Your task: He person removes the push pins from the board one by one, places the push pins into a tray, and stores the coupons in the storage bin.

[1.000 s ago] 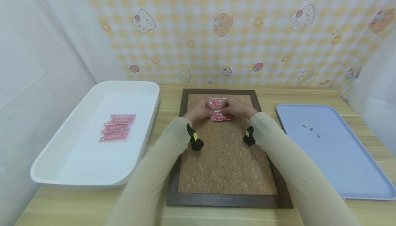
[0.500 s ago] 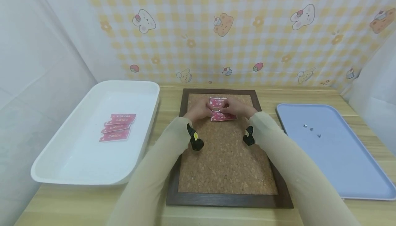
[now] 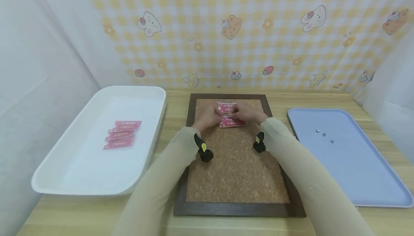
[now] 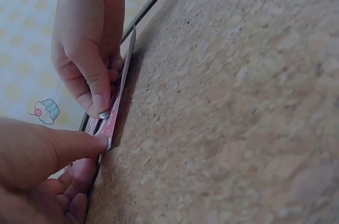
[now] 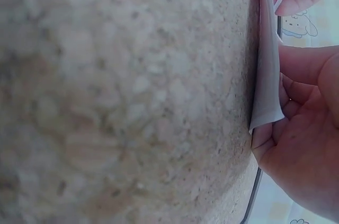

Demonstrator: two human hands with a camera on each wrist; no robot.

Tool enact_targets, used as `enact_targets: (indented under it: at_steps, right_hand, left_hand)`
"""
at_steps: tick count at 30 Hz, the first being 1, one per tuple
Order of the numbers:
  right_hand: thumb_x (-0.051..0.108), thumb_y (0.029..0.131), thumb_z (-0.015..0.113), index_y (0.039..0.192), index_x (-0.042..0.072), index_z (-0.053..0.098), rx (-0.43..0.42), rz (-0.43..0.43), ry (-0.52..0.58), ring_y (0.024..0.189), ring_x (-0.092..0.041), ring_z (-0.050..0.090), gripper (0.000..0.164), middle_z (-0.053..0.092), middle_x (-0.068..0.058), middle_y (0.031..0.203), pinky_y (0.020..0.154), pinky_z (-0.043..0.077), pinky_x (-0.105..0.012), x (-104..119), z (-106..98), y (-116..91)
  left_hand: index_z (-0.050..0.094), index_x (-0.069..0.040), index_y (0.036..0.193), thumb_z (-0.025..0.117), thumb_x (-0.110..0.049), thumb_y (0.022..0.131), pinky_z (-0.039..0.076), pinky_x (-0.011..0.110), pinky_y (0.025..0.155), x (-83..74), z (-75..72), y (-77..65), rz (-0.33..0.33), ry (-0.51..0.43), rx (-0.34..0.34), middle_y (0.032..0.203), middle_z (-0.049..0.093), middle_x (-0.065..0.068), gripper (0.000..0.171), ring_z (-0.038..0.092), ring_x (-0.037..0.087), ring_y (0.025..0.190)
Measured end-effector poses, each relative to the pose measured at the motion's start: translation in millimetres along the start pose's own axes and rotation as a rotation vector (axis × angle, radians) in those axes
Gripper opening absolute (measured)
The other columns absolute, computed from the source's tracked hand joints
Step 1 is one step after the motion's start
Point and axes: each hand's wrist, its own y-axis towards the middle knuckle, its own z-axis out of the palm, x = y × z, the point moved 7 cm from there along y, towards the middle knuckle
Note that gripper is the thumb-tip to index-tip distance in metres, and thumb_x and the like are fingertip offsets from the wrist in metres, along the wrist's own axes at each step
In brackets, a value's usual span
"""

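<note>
The right hand (image 3: 247, 113) hides the right end of the upper pink coupon (image 3: 224, 107) from us, and we find the silvery tack (image 4: 104, 114) at its fingertips too small to make out fully. We see the left hand (image 4: 37, 155) cut off by the left wrist view's edge, the cork board (image 5: 132, 102) blurred in the right wrist view, and both beige sleeves (image 3: 161, 178) cropped along the head view's bottom.

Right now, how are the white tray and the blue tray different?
The white tray is deep; the blue tray is shallow. The white tray holds three pink tickets; the blue tray holds three little silvery pieces. Both have rounded corners and rest on the wooden table.
</note>
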Motion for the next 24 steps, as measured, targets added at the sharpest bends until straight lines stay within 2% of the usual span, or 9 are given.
enact_targets:
  at_steps: [9,19,24]
  right_hand:
    - [0.009,0.093,0.05,0.089,-0.001,0.059,0.012,-0.028,0.009,0.065,-0.015,0.045,0.014,0.05,-0.004,0.072,0.06,0.036,-0.024,0.7,-1.1,-0.1]
    - [0.013,0.094,0.05,0.088,0.001,0.059,0.03,-0.031,0.015,0.07,-0.017,0.048,0.016,0.051,-0.005,0.076,0.065,0.038,-0.026,-0.3,-2.0,-1.6]
    - [0.012,0.093,0.051,0.087,0.0,0.059,0.052,-0.064,0.036,0.065,-0.016,0.045,0.016,0.05,-0.005,0.073,0.059,0.036,-0.025,3.6,-2.5,-3.3]
  left_hand:
    - [0.065,-0.003,0.093,0.065,-0.005,0.082,0.045,0.034,0.077,0.9,1.3,0.3,-0.035,-0.013,-0.02,0.094,0.058,0.007,0.011,0.053,0.022,0.088]
    - [0.065,-0.002,0.091,0.063,-0.011,0.084,0.044,0.03,0.071,-1.0,-2.5,-2.2,-0.055,-0.052,-0.013,0.093,0.055,0.007,0.011,0.052,0.021,0.085]
    - [0.065,-0.002,0.093,0.063,-0.012,0.085,0.044,0.03,0.072,-3.7,-3.5,-3.5,-0.054,-0.086,0.0,0.094,0.056,0.008,0.013,0.051,0.021,0.087]
